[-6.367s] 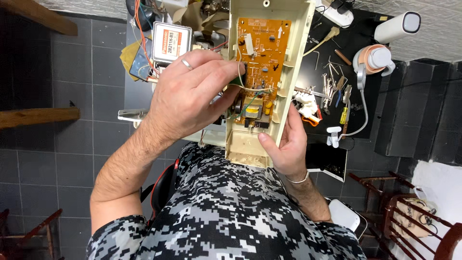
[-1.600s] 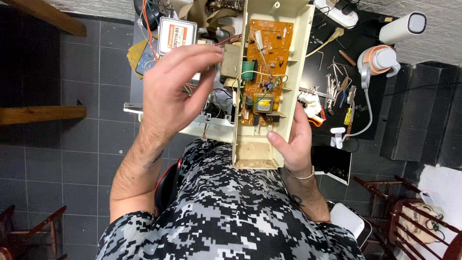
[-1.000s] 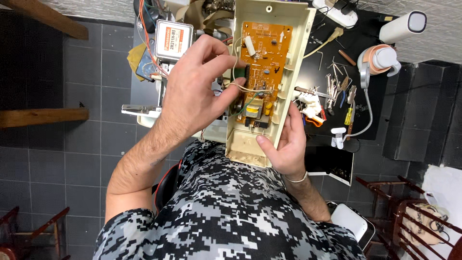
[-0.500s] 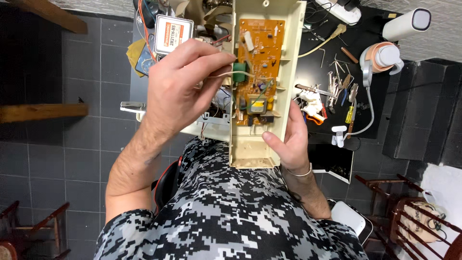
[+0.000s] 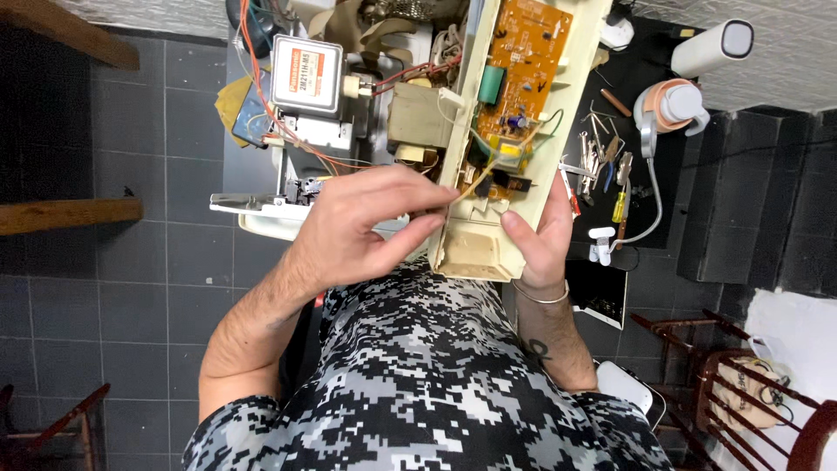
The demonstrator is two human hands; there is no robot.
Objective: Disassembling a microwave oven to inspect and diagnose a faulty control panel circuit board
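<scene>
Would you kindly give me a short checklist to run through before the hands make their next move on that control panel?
1. Panel support: right hand grips the cream control panel at its lower right edge. Ok.
2. Left hand position: its fingers pinch something thin at the panel's lower left edge, beside the orange circuit board; what it is, cannot tell.
3. Board exposure: component side faces the camera, unobstructed. Ok.
4. Red wires running from the magnetron towards the panel: whether attached, cannot tell.
5. Power disconnected: cannot tell.
6. Screwdrivers on the black mat at the right, near the right hand. Ok.
</scene>
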